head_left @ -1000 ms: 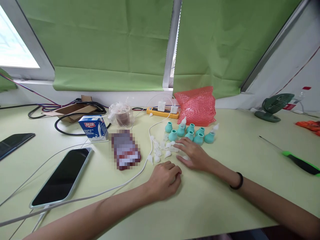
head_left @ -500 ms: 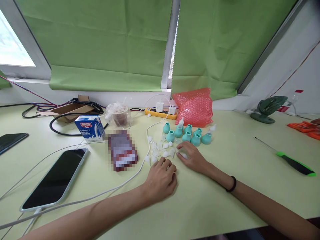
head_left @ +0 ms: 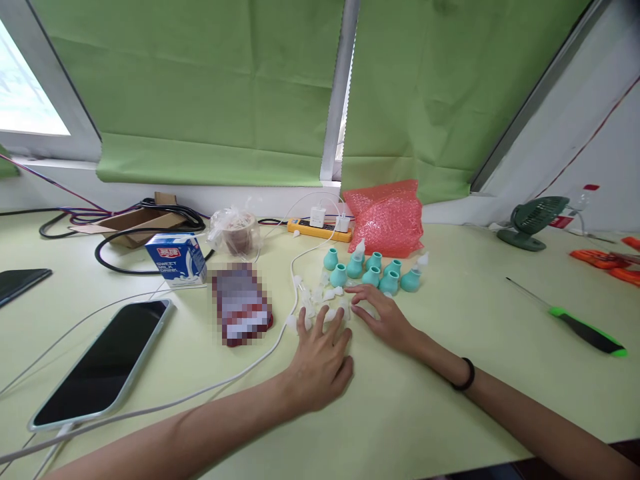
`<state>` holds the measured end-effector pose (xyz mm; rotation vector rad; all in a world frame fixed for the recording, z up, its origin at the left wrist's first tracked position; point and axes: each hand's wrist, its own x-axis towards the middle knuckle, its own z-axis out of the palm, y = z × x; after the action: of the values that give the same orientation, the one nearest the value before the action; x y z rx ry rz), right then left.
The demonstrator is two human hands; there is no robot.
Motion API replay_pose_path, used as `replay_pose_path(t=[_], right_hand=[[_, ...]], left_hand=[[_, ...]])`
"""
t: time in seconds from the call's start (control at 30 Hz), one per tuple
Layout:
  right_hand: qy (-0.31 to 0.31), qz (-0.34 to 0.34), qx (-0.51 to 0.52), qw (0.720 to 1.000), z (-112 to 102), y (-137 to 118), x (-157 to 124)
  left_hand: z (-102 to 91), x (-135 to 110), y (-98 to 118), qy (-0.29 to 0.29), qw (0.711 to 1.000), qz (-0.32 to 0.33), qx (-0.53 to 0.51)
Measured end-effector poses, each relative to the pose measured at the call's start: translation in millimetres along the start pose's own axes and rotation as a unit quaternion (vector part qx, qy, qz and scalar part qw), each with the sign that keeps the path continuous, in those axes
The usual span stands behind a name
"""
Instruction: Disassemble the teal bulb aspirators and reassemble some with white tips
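My left hand [head_left: 320, 367] lies palm down with its fingers spread, the fingertips reaching onto a loose group of small translucent white nozzle-like pieces [head_left: 310, 308]. Beside it, my right hand [head_left: 387, 320] hovers low at the right side of the group, thumb and forefinger apart. A pale piece shows partly under that hand; whether the hand touches it I cannot tell. Just behind stand several teal rubber bulbs [head_left: 371, 275] with round openings. Two bulbs carry a translucent tip, one at the back [head_left: 360, 249] and one at the right end [head_left: 423, 259].
A pink bubble-wrap bag [head_left: 385, 217] and a yellow power strip [head_left: 320, 230] lie behind. To the left are a milk carton [head_left: 177, 260], a blurred dark red item [head_left: 243, 303], a phone [head_left: 105, 363] and a white cable [head_left: 240, 369]. A screwdriver [head_left: 585, 330] and a green fan [head_left: 535, 220] are at right.
The fingers of my left hand have gone from curled to spread forward over the translucent pieces. My right hand has barely moved. The view has shifted slightly.
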<state>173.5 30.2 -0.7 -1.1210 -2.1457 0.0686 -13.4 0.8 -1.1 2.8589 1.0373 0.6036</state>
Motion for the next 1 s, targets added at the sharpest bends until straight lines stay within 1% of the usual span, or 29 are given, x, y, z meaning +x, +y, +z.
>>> replay_pose_path(t=[0.1, 0.13, 0.2, 0.27, 0.33, 0.47, 0.63, 0.77, 0.83, 0.9, 1.0], right_hand=[[-0.070, -0.037, 0.018, 0.997, -1, -3, -1], [-0.085, -0.042, 0.016, 0.995, -1, -3, -1], [-0.088, -0.031, 0.015, 0.995, -2, -2, -2], [-0.072, -0.009, 0.022, 0.997, -2, -1, -3], [-0.052, -0.004, 0.024, 0.998, -1, -1, -5], [-0.012, -0.032, -0.004, 0.999, 4, -7, -10], [-0.012, -0.073, -0.058, 0.996, 11, -16, -16], [-0.006, -0.092, -0.062, 0.994, 14, -21, -21], [0.011, -0.086, -0.062, 0.994, 14, -23, -21], [0.041, -0.066, -0.054, 0.996, 14, -24, -20], [0.074, -0.023, 0.004, 0.997, 10, -25, -15]], left_hand=[[-2.9, 1, 1, -0.002, 1.000, 0.014, -0.001], [-3.6, 1, 1, -0.002, 1.000, 0.016, -0.001], [-4.4, 2, 1, 0.003, 1.000, 0.013, -0.001], [-4.5, 3, 1, 0.012, 1.000, 0.001, 0.004], [-4.2, 3, 1, 0.019, 1.000, -0.016, 0.013], [-3.4, 4, 2, 0.008, 0.999, -0.032, 0.022], [-3.2, 6, 1, 0.002, 0.999, -0.038, 0.029], [-1.3, 8, 1, 0.001, 0.998, -0.044, 0.046], [0.2, 8, 1, 0.002, 0.998, -0.046, 0.052], [1.4, 8, 0, 0.005, 0.997, -0.050, 0.052], [1.5, 8, -4, 0.016, 0.997, -0.066, 0.029]])
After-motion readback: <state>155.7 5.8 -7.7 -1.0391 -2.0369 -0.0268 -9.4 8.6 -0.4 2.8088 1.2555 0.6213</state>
